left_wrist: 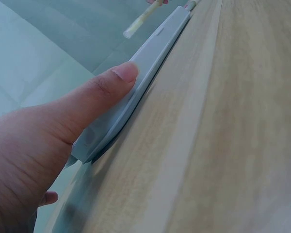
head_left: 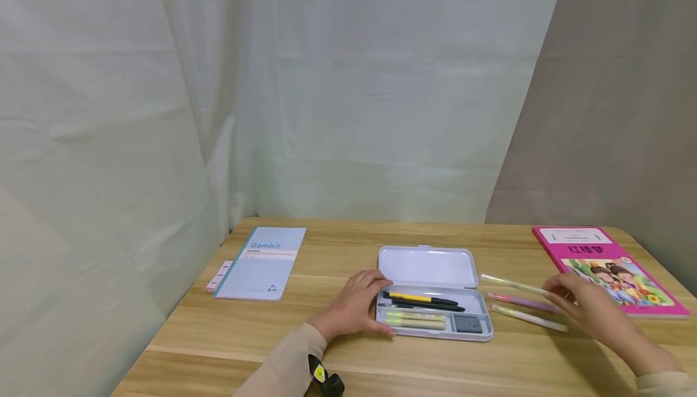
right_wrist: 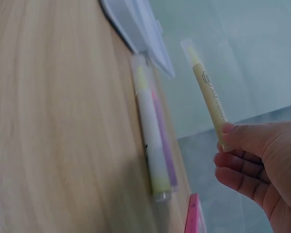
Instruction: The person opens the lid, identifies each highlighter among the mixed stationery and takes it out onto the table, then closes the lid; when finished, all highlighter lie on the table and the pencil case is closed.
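An open white pencil case [head_left: 427,267] lies on the table. My left hand [head_left: 351,306] grips its left end, with the thumb [left_wrist: 99,94] along the front wall and the other fingers towards the back. Inside are a yellow-and-black pen [head_left: 416,298], darker pens, yellow highlighters [head_left: 415,323] and a dark grey eraser [head_left: 467,324]. To the right of the case, my right hand [head_left: 588,303] pinches a pale yellow highlighter [right_wrist: 211,94] by one end, raised above the table. Below it lie a pink-purple highlighter [head_left: 523,302] and a white-barrelled highlighter [right_wrist: 153,131], side by side.
A light blue notebook [head_left: 260,270] lies at the left, over a pink item [head_left: 219,277] that sticks out at its edge. At the right is a pink-covered book [head_left: 612,258], partly behind my right hand. Pale curtains [head_left: 381,94] hang behind the wooden table [head_left: 218,348].
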A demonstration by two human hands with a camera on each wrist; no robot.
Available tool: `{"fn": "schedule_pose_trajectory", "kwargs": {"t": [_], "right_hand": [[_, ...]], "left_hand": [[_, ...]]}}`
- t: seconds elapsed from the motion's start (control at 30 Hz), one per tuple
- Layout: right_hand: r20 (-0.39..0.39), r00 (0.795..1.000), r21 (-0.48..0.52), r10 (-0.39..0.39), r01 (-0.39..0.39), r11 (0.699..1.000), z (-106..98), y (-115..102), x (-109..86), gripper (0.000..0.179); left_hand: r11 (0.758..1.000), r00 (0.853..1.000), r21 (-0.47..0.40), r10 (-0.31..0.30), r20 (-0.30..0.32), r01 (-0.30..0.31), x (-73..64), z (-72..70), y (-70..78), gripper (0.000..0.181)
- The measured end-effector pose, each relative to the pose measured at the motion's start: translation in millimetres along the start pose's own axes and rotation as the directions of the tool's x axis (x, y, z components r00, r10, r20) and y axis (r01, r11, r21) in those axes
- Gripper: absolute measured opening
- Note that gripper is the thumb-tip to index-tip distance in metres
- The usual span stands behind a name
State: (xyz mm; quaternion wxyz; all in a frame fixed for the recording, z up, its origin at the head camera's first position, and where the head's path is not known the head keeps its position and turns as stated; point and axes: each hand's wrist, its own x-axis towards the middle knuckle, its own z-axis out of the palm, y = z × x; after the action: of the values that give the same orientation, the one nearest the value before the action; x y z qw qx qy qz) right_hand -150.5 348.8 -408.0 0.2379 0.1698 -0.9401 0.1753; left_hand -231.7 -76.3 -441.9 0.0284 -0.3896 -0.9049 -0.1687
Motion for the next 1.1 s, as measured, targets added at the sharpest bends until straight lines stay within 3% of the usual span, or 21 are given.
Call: {"fn": "schedule_pose_trajectory", "kwargs": {"t": [0.43,1.1], "right_hand": [[0.009,0.999,-0.009,0.039,-0.039,0.999,6.4,15.4,-3.5,0.018],[0.179,0.976,-0.046,0.127,-0.121,0.992,9.4,28.2,2.9,0.013]], "left_hand": [[1.000,1.000,-0.004,0.001,0.004,-0.001,0.7,-1.0,0.5,0.093],[1.000,1.000,-0.021,-0.017,0.022,0.017,0.5,-1.5,1.1,0.093]]}}
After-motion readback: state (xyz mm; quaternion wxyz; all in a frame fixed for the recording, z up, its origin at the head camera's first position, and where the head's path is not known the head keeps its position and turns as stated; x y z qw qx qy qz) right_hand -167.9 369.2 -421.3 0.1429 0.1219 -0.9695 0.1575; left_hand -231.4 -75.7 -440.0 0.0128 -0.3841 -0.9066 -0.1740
